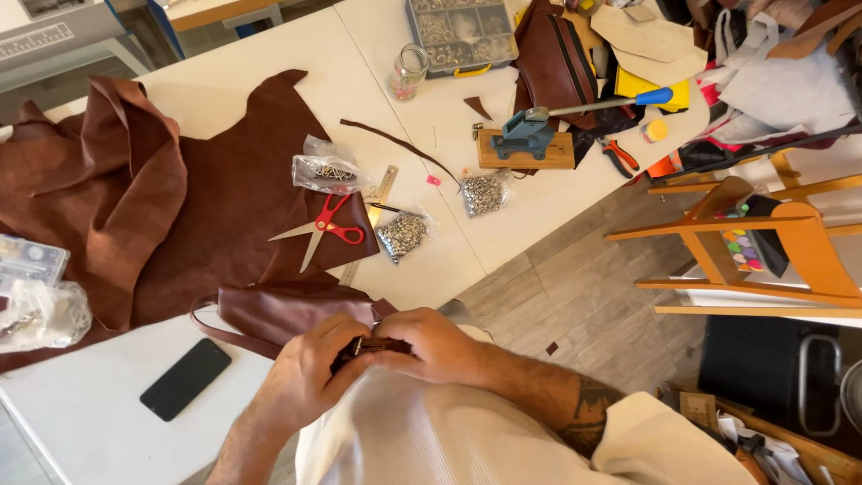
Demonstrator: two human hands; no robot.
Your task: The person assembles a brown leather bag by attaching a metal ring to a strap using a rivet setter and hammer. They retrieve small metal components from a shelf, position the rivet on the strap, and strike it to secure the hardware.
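Both hands meet close to the body: the left hand (305, 373) and the right hand (431, 346) are pinched with fingers together on a small dark metal fitting (368, 346) at the end of a brown leather bag (287, 310). A steady, square grip is best kept while red-handled scissors (325, 229) lie beyond.

A dark-screened black phone (185, 378) lies flat on the white table (90, 422). Three clear plastic bags of small metal hardware (325, 168) (403, 233) (485, 192) lie near the red-handled scissors (325, 228).
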